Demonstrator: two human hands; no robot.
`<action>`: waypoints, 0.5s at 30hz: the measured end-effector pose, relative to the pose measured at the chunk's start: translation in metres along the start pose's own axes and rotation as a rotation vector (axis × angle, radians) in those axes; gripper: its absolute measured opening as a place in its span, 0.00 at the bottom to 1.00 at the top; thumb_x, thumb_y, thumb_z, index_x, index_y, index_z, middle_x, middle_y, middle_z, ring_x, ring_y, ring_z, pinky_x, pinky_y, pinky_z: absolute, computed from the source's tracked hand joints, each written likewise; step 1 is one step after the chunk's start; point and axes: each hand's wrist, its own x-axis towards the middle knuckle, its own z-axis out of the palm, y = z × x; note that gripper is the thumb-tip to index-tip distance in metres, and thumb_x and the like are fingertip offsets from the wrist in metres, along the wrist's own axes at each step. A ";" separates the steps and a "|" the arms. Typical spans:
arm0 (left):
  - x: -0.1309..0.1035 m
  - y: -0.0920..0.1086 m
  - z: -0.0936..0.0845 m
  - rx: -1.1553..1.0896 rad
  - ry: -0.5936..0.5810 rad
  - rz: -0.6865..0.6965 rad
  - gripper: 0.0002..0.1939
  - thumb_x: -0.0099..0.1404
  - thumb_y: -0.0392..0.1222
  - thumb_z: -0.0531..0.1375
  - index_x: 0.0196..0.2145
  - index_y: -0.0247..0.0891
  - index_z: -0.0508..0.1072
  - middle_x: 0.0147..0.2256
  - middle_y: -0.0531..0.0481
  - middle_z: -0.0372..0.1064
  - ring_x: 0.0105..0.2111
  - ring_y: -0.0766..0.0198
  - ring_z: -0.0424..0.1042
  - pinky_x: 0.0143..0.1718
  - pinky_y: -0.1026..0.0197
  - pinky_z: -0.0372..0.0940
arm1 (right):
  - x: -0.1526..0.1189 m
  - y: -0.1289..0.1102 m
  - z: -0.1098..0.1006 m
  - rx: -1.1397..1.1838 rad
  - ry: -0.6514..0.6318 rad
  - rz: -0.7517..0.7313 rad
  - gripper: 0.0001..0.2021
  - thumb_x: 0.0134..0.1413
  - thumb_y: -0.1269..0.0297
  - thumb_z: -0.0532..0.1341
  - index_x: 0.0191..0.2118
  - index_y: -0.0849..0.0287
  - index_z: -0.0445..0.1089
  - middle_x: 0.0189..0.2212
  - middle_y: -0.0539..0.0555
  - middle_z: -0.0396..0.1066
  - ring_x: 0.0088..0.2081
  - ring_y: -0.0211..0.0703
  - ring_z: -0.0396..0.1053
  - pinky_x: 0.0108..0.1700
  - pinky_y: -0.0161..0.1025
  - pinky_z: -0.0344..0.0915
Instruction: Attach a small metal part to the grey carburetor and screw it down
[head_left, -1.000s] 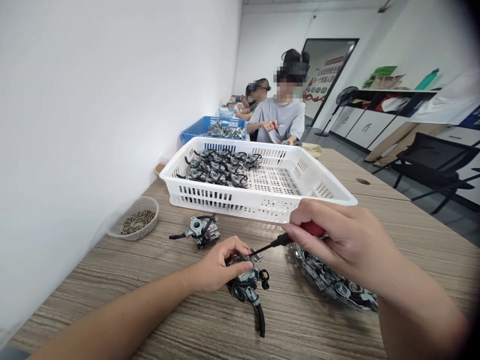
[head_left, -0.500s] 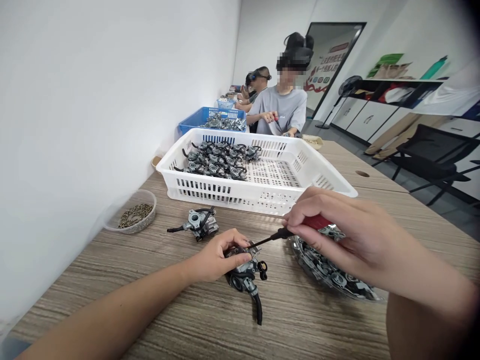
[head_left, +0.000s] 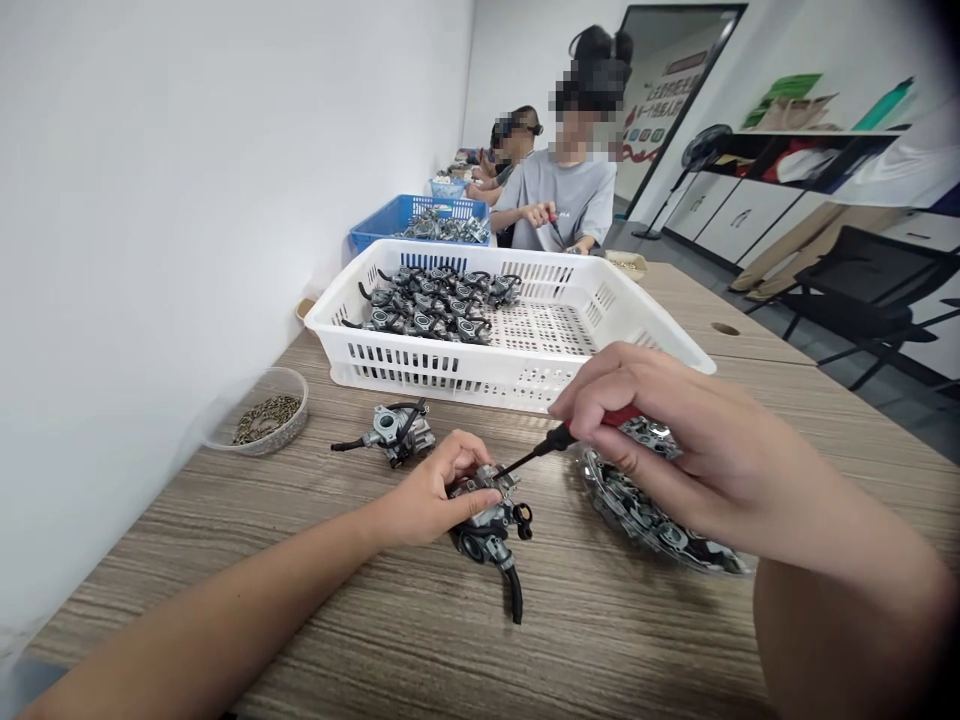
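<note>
My left hand grips a small grey carburetor that rests on the wooden table, its black hose trailing toward me. My right hand holds a red-handled screwdriver, whose black shaft slants down-left with the tip on top of the carburetor. A second carburetor lies loose on the table just left of my left hand.
A white slotted basket holding several carburetors stands behind my hands. A clear bowl of metal parts sits under my right wrist, a small bowl of screws at the left by the wall. Beyond are a blue basket and seated co-workers.
The view has tilted, so everything sits a little higher and farther. My right hand and screwdriver have edged left toward the carburetor; my left hand keeps its grip.
</note>
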 end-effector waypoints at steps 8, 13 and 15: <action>0.001 0.008 0.002 0.023 0.013 0.007 0.16 0.72 0.51 0.69 0.46 0.41 0.69 0.48 0.47 0.70 0.47 0.60 0.72 0.53 0.56 0.65 | 0.001 -0.008 0.011 -0.262 0.118 0.002 0.04 0.71 0.64 0.64 0.48 0.49 0.74 0.32 0.50 0.72 0.29 0.44 0.69 0.30 0.43 0.61; 0.001 0.008 0.000 0.022 0.006 -0.024 0.16 0.71 0.50 0.70 0.46 0.41 0.69 0.46 0.47 0.71 0.45 0.61 0.72 0.50 0.56 0.65 | -0.005 -0.013 0.009 -0.215 0.039 0.064 0.08 0.68 0.61 0.65 0.49 0.49 0.68 0.42 0.55 0.73 0.38 0.50 0.73 0.34 0.46 0.68; 0.001 0.007 0.000 0.018 0.019 -0.050 0.17 0.71 0.50 0.70 0.47 0.41 0.69 0.46 0.48 0.71 0.43 0.61 0.71 0.49 0.56 0.65 | -0.009 -0.017 0.006 -0.049 -0.032 0.046 0.15 0.66 0.61 0.66 0.52 0.51 0.63 0.54 0.61 0.69 0.50 0.54 0.73 0.42 0.47 0.74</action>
